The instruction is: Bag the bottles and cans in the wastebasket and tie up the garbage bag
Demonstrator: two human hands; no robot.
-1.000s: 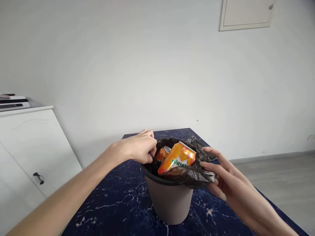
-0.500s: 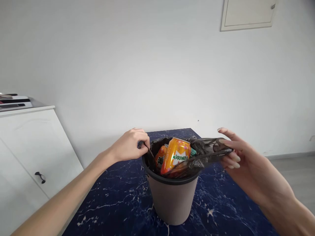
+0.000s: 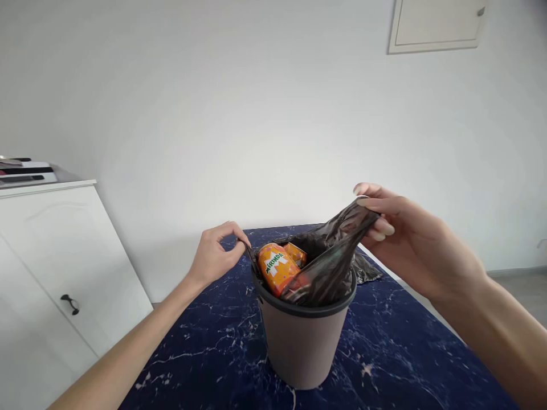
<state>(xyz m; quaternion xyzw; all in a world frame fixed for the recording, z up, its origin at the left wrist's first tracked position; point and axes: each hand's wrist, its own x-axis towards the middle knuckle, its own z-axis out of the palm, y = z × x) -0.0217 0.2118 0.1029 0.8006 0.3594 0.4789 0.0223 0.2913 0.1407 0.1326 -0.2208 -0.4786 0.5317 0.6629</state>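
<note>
A small grey waste bin [image 3: 301,341] stands on a dark blue marbled table [image 3: 205,364]. A black plastic bag [image 3: 331,262] lines it and holds orange Mirinda cans [image 3: 277,267]. My left hand [image 3: 213,253] pinches the bag's left edge at the bin's rim, fingers closed. My right hand [image 3: 401,233] is closed on the bag's right edge and holds it stretched up above the bin.
A white cabinet [image 3: 51,267] with a dark handle stands at the left, with flat items on top. A white wall lies behind, with a small panel door [image 3: 436,25] at the upper right. Grey floor shows at the far right.
My right hand took hold of the bag's right edge and lifted it above the bin. My left hand drew the left edge outward. The big can sank lower in the bag.
</note>
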